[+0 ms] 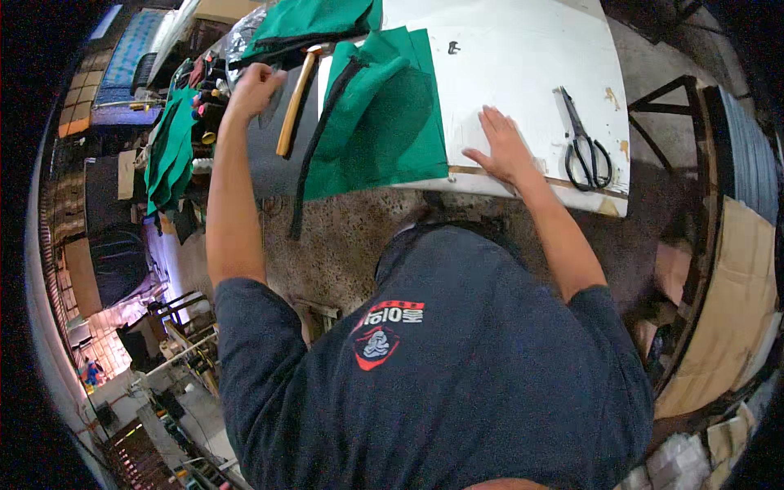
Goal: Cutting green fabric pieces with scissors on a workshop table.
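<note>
My left hand (256, 90) is raised at the table's left, fingers pinched beside a thin, greyish piece I cannot make out clearly, near a wooden-handled hammer (295, 110). My right hand (501, 145) lies open on the white board (506, 57), fingers stretched. Between my hands, green fabric sheets (396, 122) lie with a long black strip (309, 151) along their left side, hanging past the front edge. More green fabric (314, 18) with black edging lies at the back. Black-handled scissors (586, 159) rest right of my right hand.
Green pieces (167, 143) and spools of thread (211, 110) crowd the left, beside a clear plastic bag (243, 33). A dark metal frame (661, 110) and leaning cardboard (719, 310) stand at the right. Speckled floor (318, 237) shows below the table's front edge.
</note>
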`<move>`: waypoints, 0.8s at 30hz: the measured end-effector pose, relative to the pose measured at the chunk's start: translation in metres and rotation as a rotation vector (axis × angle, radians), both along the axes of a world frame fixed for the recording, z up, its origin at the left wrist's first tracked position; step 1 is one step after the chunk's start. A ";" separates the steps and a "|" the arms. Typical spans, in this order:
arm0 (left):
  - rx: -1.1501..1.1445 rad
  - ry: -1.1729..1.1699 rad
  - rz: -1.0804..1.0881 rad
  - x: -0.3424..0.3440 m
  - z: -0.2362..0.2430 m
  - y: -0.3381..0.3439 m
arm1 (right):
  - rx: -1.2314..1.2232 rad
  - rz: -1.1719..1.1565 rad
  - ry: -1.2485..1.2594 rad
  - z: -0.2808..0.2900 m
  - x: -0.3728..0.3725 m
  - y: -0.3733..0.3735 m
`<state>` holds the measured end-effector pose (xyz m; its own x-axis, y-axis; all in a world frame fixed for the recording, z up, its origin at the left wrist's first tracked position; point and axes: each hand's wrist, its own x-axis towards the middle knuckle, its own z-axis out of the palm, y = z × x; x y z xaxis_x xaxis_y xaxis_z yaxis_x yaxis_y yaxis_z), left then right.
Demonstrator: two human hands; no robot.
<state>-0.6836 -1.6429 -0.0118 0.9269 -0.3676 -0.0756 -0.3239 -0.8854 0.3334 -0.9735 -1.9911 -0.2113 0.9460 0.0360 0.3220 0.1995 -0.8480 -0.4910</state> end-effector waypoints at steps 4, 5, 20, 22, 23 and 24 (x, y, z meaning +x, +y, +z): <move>0.232 -0.007 -0.064 -0.061 -0.092 -0.002 | -0.122 -0.002 0.270 0.007 0.014 0.029; 0.242 0.072 0.024 -0.071 -0.115 0.002 | -0.117 0.082 0.388 0.028 0.007 0.045; 0.621 -0.711 0.344 -0.149 0.295 0.146 | 0.173 0.995 0.557 0.066 0.003 0.087; 0.733 -0.500 0.361 -0.161 0.283 0.111 | 0.240 0.714 0.311 0.012 0.038 0.094; 0.750 -0.505 0.411 -0.164 0.292 0.136 | 0.288 0.502 0.208 0.020 0.068 0.093; 0.700 -0.529 0.329 -0.148 0.306 0.169 | 0.185 0.324 0.104 0.015 0.102 0.081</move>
